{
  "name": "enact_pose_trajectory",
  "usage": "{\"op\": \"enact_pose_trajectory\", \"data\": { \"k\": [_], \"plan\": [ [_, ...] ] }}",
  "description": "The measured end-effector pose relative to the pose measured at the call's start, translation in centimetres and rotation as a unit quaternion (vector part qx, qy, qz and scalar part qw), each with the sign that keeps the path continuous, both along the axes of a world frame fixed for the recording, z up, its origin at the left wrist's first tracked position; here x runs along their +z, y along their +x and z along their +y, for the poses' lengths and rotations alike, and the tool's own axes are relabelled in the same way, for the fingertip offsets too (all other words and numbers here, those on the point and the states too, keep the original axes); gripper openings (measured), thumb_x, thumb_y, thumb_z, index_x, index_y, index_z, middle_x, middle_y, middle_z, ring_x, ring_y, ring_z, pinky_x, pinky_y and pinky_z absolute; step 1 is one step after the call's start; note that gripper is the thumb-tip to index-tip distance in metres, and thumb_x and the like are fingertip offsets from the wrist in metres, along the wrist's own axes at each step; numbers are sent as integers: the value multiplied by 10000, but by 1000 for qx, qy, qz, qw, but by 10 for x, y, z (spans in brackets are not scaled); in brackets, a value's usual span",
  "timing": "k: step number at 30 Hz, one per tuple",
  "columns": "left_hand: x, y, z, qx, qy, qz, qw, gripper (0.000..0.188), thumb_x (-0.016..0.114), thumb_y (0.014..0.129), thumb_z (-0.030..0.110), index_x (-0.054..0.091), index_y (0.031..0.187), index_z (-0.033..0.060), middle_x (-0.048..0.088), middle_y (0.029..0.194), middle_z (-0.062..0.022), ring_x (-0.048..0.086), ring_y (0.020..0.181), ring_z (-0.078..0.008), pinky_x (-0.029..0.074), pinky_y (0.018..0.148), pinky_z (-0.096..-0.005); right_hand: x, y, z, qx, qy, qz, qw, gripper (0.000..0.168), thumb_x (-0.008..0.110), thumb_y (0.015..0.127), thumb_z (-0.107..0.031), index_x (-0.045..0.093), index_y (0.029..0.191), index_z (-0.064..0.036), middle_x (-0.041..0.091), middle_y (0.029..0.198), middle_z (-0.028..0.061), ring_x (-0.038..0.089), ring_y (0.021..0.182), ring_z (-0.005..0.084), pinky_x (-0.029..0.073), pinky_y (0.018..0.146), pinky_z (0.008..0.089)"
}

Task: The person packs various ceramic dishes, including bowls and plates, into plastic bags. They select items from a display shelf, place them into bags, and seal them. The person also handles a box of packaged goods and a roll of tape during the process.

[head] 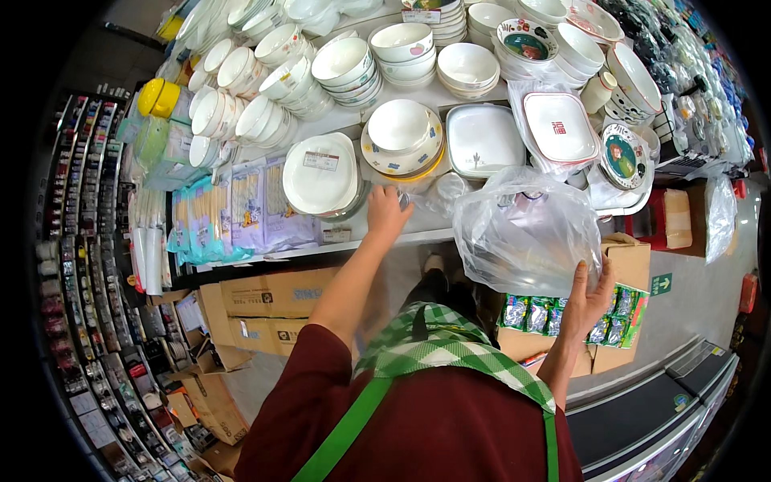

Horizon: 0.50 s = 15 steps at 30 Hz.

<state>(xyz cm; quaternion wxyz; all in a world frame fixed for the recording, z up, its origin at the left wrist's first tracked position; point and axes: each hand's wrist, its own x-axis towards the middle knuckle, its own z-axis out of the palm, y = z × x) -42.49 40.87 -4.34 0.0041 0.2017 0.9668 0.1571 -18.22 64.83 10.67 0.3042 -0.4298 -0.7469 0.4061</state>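
My left hand (pixel 388 212) is at the front edge of the display table, its fingers on a small clear item (pixel 402 197) that looks like a glass, just below stacked plates with a white bowl (pixel 399 125) on top. My right hand (pixel 591 289) grips the lower right side of a large translucent plastic bag (pixel 524 235). The bag bulges at the table's front edge; its contents are hard to make out. Between the hands, a clear plastic-wrapped item (pixel 449 191) lies on the table. Left of my left hand is a stack of square white dishes (pixel 321 172) with a label on top.
Stacked bowls (pixel 343 63) and square plates (pixel 560 125) crowd the table. Packaged chopsticks (pixel 205 217) lie at its left end. Below stand cardboard boxes (pixel 271 295) at left and a carton with green packets (pixel 542 313) at right. A dark-topped cabinet (pixel 638 416) is at lower right.
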Motion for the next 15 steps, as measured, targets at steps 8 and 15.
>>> {"op": "enact_pose_trajectory", "data": {
  "k": [8,15],
  "plan": [
    [41,-9,-48,-19,118,-72,990,553,740,671,311,544,1054,-36,508,959,-180,522,892,-320,438,793,-378,-18,14,7,-27,-24,58,998,450,605,854,-165,439,1213,50,447,1198,167,449,1116,250,375,940,355],
    [128,-8,-63,-83,122,-89,985,489,741,665,237,559,1041,-19,524,960,-140,550,871,-264,458,770,-342,-10,7,4,-19,-28,46,998,477,630,840,-183,441,1214,45,452,1195,154,454,1102,243,374,933,356]
  ]
}}
